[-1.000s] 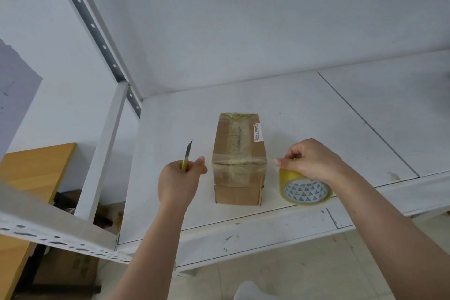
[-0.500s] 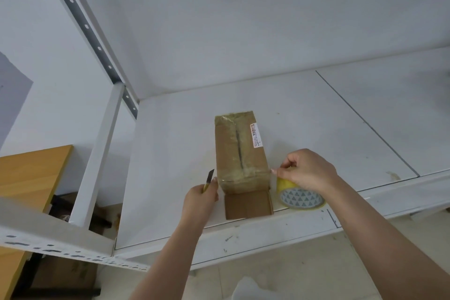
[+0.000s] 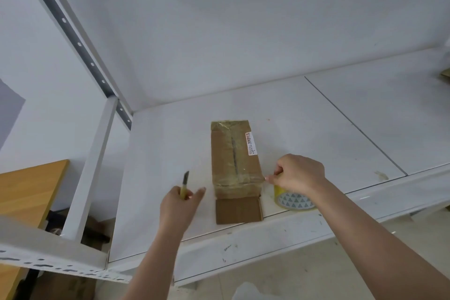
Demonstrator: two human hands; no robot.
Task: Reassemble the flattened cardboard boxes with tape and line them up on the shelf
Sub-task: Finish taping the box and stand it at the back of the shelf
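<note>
Head view, and the cardboard box [image 3: 235, 156] is the landmark, lying lengthwise on the white shelf [image 3: 328, 117] close to its front edge. Nearest of all, one brown end flap [image 3: 239, 210] folds out flat from the box toward the shelf lip, so that end looks unsealed yet. Just left of the box, the left hand [image 3: 181, 202] grips a yellow-handled cutter [image 3: 184, 184], blade pointing up and away, kept clear of the cardboard, likely waiting to slice the tape. Just right of the box, the right hand [image 3: 298, 174] pinches at the box's near right corner, apparently drawing a tape strip across the top. Under that wrist sits the yellow tape roll [image 3: 293, 200] on the shelf, handy for the pull. What the box holds cannot be told. Beyond the box, bare shelf runs to the wall.
</note>
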